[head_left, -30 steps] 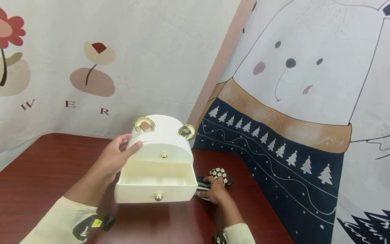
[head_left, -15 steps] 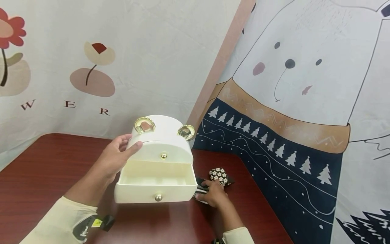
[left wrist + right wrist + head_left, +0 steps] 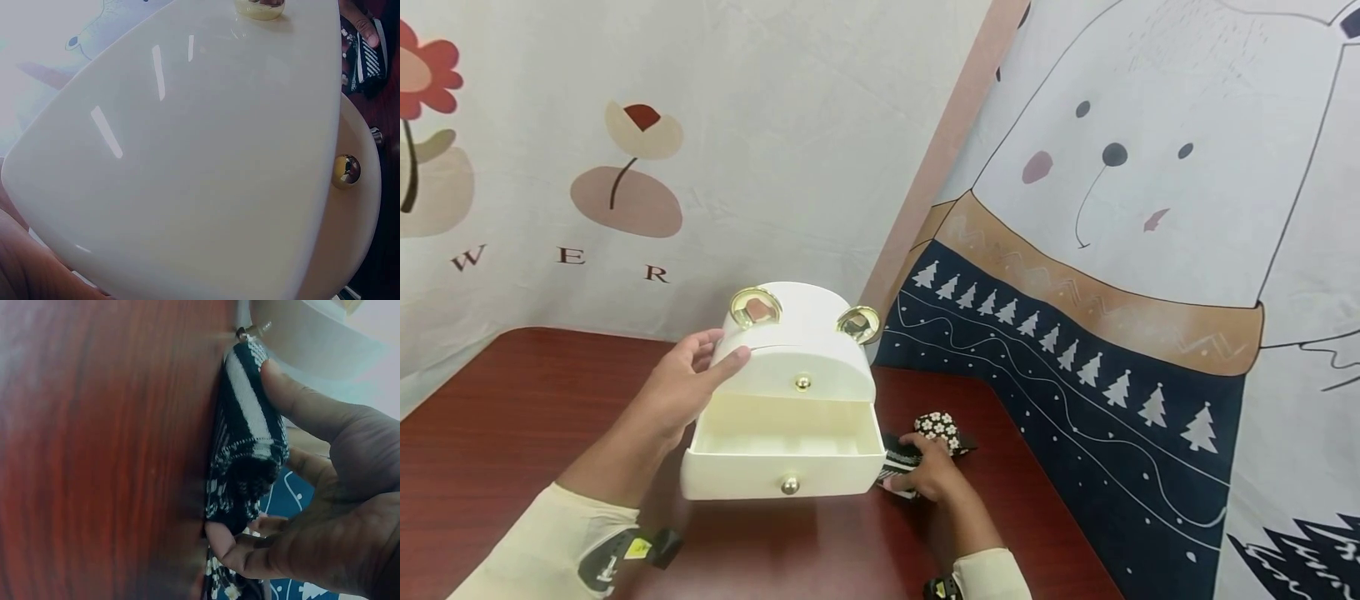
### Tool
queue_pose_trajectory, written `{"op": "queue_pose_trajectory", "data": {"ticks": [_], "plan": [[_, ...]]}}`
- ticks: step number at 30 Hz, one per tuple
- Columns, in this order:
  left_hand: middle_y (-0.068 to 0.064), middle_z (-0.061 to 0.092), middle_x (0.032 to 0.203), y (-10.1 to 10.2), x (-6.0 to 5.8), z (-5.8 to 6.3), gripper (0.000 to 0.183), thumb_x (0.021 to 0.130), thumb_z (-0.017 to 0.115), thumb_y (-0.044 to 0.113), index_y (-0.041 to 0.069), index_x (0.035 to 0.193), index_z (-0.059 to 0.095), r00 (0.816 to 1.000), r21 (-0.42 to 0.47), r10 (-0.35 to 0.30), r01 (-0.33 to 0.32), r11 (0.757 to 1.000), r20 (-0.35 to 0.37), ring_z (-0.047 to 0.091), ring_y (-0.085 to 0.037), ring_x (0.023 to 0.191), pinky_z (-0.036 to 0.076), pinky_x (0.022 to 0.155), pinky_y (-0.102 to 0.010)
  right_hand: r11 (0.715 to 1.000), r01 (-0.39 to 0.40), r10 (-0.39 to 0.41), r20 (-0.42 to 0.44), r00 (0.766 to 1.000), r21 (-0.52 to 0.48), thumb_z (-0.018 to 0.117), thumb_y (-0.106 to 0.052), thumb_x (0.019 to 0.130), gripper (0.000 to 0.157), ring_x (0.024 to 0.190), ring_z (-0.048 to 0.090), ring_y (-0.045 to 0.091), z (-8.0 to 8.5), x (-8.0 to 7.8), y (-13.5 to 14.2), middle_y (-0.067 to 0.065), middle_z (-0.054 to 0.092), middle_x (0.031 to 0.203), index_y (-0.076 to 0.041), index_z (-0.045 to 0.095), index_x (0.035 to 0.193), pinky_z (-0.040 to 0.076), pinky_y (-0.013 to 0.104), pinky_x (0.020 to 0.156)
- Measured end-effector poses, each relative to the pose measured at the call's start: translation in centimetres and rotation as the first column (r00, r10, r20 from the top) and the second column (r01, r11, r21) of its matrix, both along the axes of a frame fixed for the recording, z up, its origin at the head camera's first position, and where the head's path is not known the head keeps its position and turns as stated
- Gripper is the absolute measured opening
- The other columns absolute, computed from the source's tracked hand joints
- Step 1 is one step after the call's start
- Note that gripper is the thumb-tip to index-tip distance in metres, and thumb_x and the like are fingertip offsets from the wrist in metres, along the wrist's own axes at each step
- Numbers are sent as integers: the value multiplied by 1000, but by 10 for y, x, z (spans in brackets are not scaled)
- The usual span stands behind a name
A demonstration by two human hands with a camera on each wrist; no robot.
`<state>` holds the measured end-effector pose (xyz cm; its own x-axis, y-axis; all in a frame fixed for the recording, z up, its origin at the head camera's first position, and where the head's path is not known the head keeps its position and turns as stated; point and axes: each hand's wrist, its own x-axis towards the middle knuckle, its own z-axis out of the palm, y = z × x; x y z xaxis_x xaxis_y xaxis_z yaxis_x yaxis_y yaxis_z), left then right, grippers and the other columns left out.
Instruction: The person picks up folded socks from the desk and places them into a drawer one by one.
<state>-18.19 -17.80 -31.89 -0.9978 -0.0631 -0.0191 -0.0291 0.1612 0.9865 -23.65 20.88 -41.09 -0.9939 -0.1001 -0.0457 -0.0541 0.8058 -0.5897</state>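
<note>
A cream storage box (image 3: 842,373) with two gold ear-shaped rings stands on the table, tilted back slightly in the head view. Its lower drawer (image 3: 730,477) is pulled out and bare inside; the upper one is closed. My left hand (image 3: 679,390) holds the box's upper left side, thumb on the front edge and fingers behind. Right of the drawer, my right hand (image 3: 934,475) grips a folded black-and-white striped knit sock (image 3: 247,403). The thumb lies along its top, with fingertips curled under its far end against the tabletop.
Just beyond my right hand lies a folded black cloth item with white flowers (image 3: 938,427). The dark red wooden table (image 3: 535,400) runs back to a printed curtain (image 3: 820,125). A patterned bear hanging (image 3: 1075,400) borders its right side.
My right hand shifts slightly at the striped sock, first back, then forward again. The left hand and the box keep their places.
</note>
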Motion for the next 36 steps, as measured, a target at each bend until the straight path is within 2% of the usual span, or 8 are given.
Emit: {"op": "queue_pose_trajectory", "data": {"ticks": [6,12,16,20,25,28,32,36], "plan": [[-32,18,178,-1,1,1,94,111,60,49,3,175,8,1000,-5,-1,1,1000,3,31,-52,161,37,127,-66,999,-42,42,1,999,-8,100,-6,71,67,125,57,43,1,-1,1,27,55,137,-10,71,131,52,62,106],[-32,19,178,-1,2,1,94,111,60,49,3,175,9,1000,-1,-3,3,1000,-1,32,-51,161,37,127,-66,995,-78,77,-21,997,-59,98,2,67,57,118,58,39,-1,-2,1,26,57,133,-8,74,118,52,53,103],[-32,22,177,-1,1,0,94,111,61,49,2,175,10,1000,8,-5,5,1000,-11,35,-49,158,41,125,-62,991,-73,74,9,997,-112,95,5,70,54,117,60,35,-5,-4,4,24,65,135,-7,74,118,53,49,100],[-31,24,176,-1,0,-1,95,111,61,50,1,174,10,1000,15,-8,9,1000,-17,39,-47,155,45,120,-57,986,-61,67,37,997,-153,94,5,72,51,111,61,30,-8,-7,7,19,70,131,-7,75,118,54,44,95],[-31,24,177,-1,1,-1,95,110,61,51,2,174,11,1000,14,-9,10,1000,-16,39,-47,156,47,118,-54,977,-95,98,8,995,-192,92,5,74,45,100,63,26,-9,-8,10,18,71,120,-4,76,115,55,35,83],[-30,25,177,-1,1,-1,97,109,62,53,2,175,11,1000,12,-11,11,1000,-16,39,-47,156,47,118,-54,974,-97,99,0,995,-207,92,4,74,43,100,63,25,-8,-7,11,18,72,121,-3,77,114,55,32,81],[-30,24,177,-1,2,-1,98,109,62,54,3,175,11,1000,14,-10,10,1000,-14,38,-48,157,46,120,-56,976,-98,96,-16,995,-195,92,3,75,42,108,62,28,-6,-5,12,19,72,128,-4,78,114,55,37,88],[-30,23,178,-1,3,0,98,109,62,54,3,175,10,1000,17,-9,9,1000,-10,37,-48,158,44,122,-59,979,-88,83,-37,996,-182,92,1,78,40,121,61,33,-3,-3,12,19,72,135,-5,79,115,53,48,101]]}}
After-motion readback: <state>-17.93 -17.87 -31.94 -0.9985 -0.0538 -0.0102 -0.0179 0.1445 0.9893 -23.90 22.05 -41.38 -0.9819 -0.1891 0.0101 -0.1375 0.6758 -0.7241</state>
